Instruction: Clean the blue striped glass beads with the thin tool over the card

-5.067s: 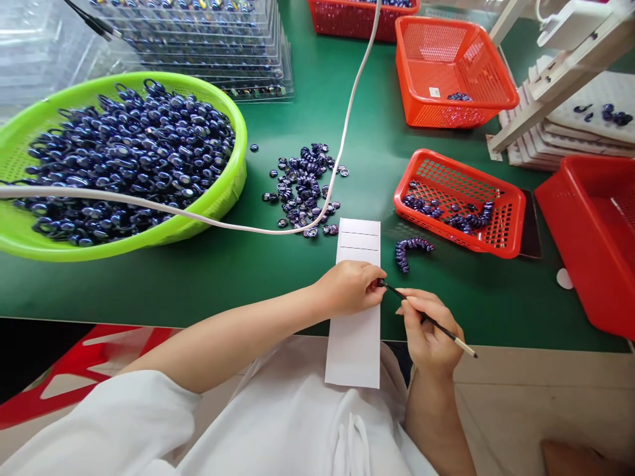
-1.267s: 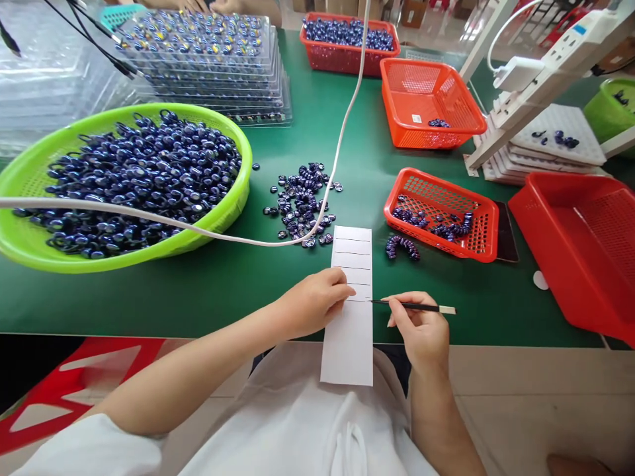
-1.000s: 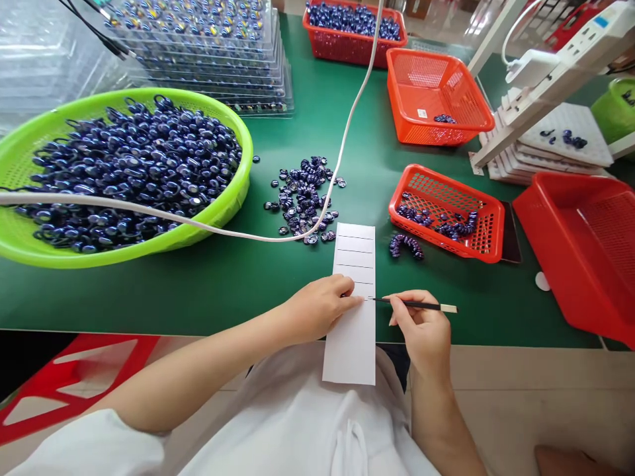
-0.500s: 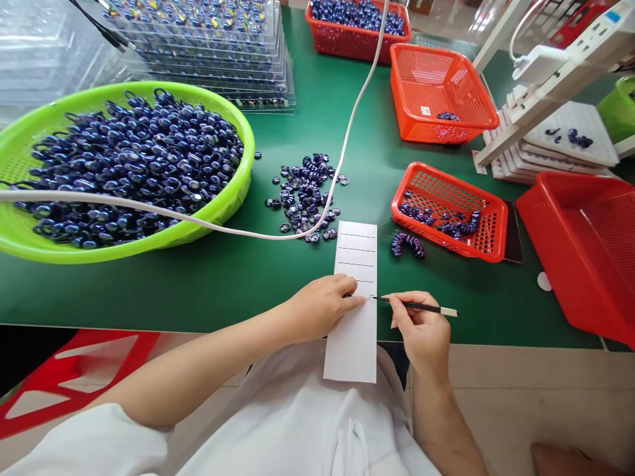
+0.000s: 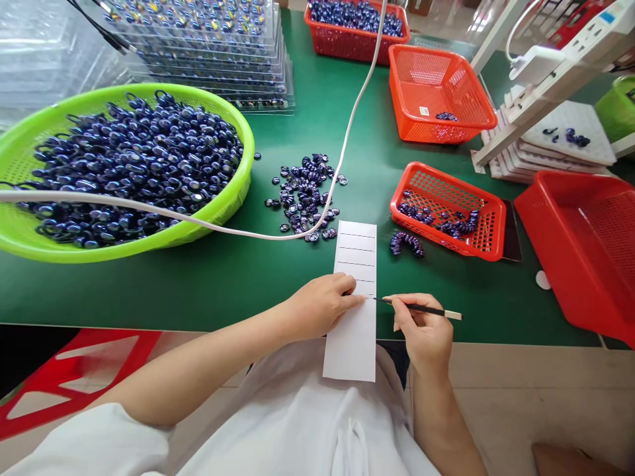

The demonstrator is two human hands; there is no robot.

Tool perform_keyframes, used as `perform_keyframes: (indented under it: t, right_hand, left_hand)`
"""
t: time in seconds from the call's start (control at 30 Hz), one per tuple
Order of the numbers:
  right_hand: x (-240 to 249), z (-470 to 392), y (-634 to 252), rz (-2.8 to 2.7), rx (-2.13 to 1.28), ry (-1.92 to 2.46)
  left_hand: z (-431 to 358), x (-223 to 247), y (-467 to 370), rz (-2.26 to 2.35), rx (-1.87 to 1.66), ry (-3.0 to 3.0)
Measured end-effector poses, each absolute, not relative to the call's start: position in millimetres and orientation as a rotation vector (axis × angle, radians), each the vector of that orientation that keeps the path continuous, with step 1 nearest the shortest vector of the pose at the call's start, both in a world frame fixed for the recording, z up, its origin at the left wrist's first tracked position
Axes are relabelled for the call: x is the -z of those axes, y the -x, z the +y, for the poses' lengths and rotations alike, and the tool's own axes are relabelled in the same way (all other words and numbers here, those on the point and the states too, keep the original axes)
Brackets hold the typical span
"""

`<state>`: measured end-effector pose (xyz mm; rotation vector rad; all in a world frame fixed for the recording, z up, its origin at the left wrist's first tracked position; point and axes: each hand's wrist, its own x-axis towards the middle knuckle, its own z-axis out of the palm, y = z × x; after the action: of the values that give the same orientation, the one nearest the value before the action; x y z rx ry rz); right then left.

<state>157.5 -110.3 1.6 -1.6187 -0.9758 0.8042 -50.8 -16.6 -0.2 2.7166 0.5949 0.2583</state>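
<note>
A long white paper strip (image 5: 350,344) with several black cross lines lies over the table's front edge. My left hand (image 5: 322,304) rests on its middle, fingers curled and index finger pointing right. A small dark thing shows under these fingers; its kind is hidden. My right hand (image 5: 424,330) pinches a slim black pen-like tool (image 5: 426,309) with a pale rear end. Its thin tip is at the strip's right side, close by my left index fingertip. Beyond the strip lies a loose heap of dark blue shiny beads (image 5: 305,195).
A green basket (image 5: 243,178) heaped with dark looped beads stands left. A white cable (image 5: 342,152) crosses the table. A small red basket (image 5: 446,248), a curved row of beads (image 5: 407,244) and a larger red bin (image 5: 570,264) lie right. Clear trays (image 5: 288,86) are stacked behind.
My right hand and the pen-like tool have shifted slightly to the right. My left hand stays in nearly the same place on the strip.
</note>
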Motion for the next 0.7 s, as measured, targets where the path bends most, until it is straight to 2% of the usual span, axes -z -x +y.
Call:
perform_keyframes:
  t: [0.33,0.7]
  right_hand:
    - [1.4,-107.8,-157.5,-1.061,-0.735,1.727]
    - [5.6,-108.8,-161.7,-0.849,-0.841,1.465]
  left_hand:
    - [-16.7,1.3,50.2,0.588,-0.304,-2.707]
    - [-19.4,0.3,49.0,0.662,-0.38,-2.657]
